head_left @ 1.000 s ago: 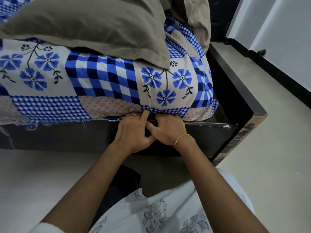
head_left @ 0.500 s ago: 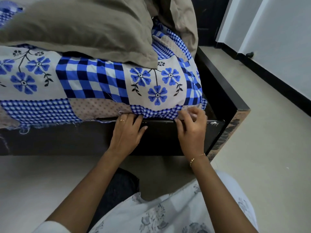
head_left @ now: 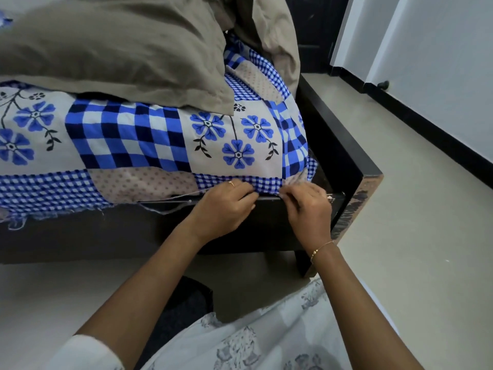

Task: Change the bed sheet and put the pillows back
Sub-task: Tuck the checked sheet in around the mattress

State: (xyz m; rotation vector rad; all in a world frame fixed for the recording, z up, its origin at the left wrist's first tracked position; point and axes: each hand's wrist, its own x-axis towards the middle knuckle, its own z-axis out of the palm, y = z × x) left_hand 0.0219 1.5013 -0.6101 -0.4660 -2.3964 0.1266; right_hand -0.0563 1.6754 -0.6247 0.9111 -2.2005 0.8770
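Both the left hand (head_left: 226, 206) and right hand (head_left: 306, 206) pinch the bed sheet (head_left: 128, 140) hem at the bed frame (head_left: 344, 156) corner; pillows (head_left: 112, 49) already on top, so tugging could rip that frayed edge

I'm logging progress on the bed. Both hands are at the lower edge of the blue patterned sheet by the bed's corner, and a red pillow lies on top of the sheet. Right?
Not quite: the pillow is grey-brown, not red, as the head view shows. The rest stands: the left hand and right hand are at the lower edge of the blue patterned sheet, near the bed frame corner.
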